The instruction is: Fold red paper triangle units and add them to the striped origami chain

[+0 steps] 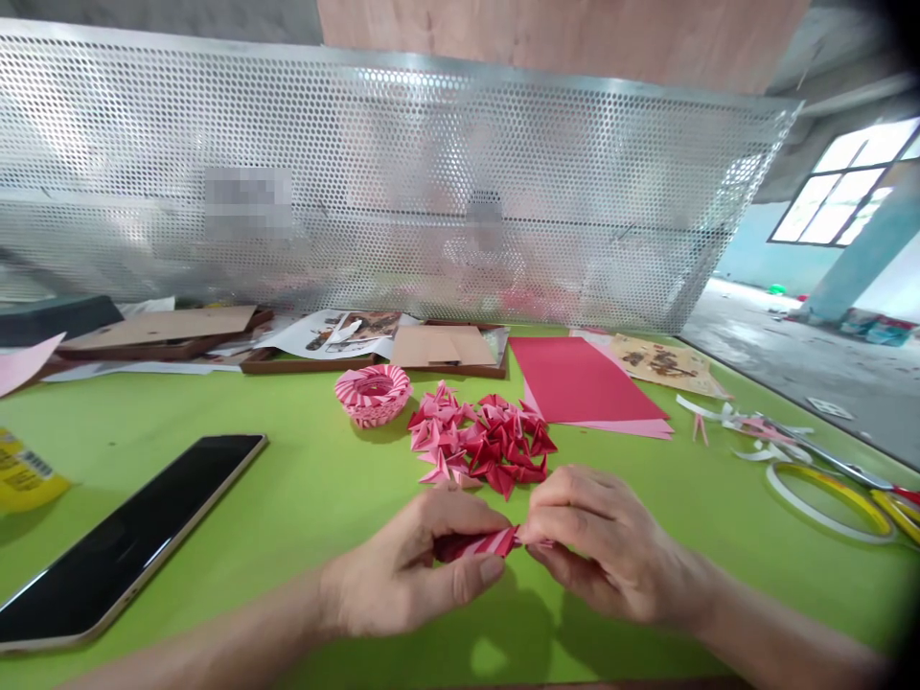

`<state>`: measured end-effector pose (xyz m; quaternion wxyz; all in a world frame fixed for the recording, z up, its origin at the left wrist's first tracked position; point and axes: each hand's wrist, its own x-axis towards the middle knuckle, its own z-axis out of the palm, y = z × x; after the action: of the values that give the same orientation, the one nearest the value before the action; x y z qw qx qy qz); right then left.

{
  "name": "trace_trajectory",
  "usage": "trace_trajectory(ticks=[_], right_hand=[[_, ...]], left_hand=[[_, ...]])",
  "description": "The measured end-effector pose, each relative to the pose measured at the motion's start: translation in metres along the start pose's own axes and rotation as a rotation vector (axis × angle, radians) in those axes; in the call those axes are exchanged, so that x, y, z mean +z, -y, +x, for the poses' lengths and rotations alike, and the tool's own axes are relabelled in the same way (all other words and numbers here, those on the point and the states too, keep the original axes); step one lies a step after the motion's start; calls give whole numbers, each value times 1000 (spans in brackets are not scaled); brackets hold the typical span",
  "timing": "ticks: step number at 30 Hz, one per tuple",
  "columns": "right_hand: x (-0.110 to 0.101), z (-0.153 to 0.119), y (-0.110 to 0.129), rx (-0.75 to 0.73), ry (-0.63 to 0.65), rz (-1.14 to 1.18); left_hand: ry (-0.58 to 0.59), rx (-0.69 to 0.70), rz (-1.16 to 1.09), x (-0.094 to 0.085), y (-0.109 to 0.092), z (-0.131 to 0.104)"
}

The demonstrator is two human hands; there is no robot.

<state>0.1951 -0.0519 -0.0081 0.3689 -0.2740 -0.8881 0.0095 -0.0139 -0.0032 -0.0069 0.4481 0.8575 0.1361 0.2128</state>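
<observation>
My left hand is closed around a red and pink folded-paper strip, thumb below and fingers above. The strip is made of slanted stripes, and part of it is hidden in the palm. At its right end my right hand pinches a small pink paper piece between thumb and fingers. Just beyond the hands lies a pile of folded paper pieces, pink on the left and red on the right. Left of that pile sits a round pink and red folded-paper bowl.
Red and pink paper sheets lie behind the pile. At right are scissors, paper scraps and a roll of tape. A black phone or tablet lies at left near a yellow packet. A perforated metal screen bounds the back.
</observation>
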Motion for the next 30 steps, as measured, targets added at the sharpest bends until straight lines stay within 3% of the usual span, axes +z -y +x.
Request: trace_trajectory(ticks=[14, 26, 30], right_hand=[[-2, 0, -2, -79, 38, -10], [2, 3, 1, -35, 20, -8], [0, 5, -1, -10, -19, 55]], left_hand=[[2, -37, -26, 1, -1, -1], [21, -61, -25, 2, -1, 0], [-28, -81, -97, 3, 0, -3]])
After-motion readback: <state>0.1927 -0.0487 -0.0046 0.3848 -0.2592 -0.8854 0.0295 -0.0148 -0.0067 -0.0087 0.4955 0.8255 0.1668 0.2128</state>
